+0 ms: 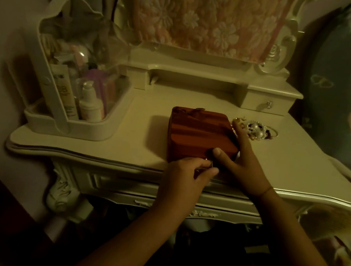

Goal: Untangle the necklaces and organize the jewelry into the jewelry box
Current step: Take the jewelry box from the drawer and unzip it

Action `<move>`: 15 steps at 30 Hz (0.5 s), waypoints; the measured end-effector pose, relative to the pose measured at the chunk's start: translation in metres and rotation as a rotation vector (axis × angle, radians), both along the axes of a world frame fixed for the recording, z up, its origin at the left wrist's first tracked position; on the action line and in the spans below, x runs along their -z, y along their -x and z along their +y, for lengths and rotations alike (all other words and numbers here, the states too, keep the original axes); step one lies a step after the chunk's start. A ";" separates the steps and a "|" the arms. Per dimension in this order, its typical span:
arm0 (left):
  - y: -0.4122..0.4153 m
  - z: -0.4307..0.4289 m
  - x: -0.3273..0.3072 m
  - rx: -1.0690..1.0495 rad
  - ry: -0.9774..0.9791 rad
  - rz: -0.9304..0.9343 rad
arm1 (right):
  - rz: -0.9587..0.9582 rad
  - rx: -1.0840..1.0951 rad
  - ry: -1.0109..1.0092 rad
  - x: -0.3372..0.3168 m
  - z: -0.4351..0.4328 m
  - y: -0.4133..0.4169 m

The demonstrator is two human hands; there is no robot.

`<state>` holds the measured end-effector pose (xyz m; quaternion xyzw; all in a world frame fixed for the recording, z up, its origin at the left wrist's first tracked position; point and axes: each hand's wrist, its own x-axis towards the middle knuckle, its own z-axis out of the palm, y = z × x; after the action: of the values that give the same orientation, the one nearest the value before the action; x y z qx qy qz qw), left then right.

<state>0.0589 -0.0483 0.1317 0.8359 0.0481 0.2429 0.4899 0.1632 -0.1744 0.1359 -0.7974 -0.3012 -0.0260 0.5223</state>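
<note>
left grip [189, 171] pinches the closed red jewelry box [200, 133] at its near edge. i read the right grip [243, 162] as released, fingers straight, bracing the box's right side. tangled jewelry [255, 131] lies on the desk [125, 140] just past its fingertip.

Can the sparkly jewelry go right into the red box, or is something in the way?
The jewelry box is shut, so the jewelry beside it cannot go in yet. The left hand pinches at its front edge.

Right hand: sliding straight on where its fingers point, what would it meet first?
Probably the pearl jewelry pile beside the red jewelry box; the right hand has a fingertip seemingly at its edge.
</note>
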 end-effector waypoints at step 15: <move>-0.069 0.041 -0.049 -0.085 -0.585 0.071 | -0.315 0.789 0.092 0.044 0.043 0.061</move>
<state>0.1279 -0.0076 0.1811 0.9468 0.0279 0.2375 0.2154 0.1027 -0.1310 0.0921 -0.8604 -0.0501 -0.3316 0.3837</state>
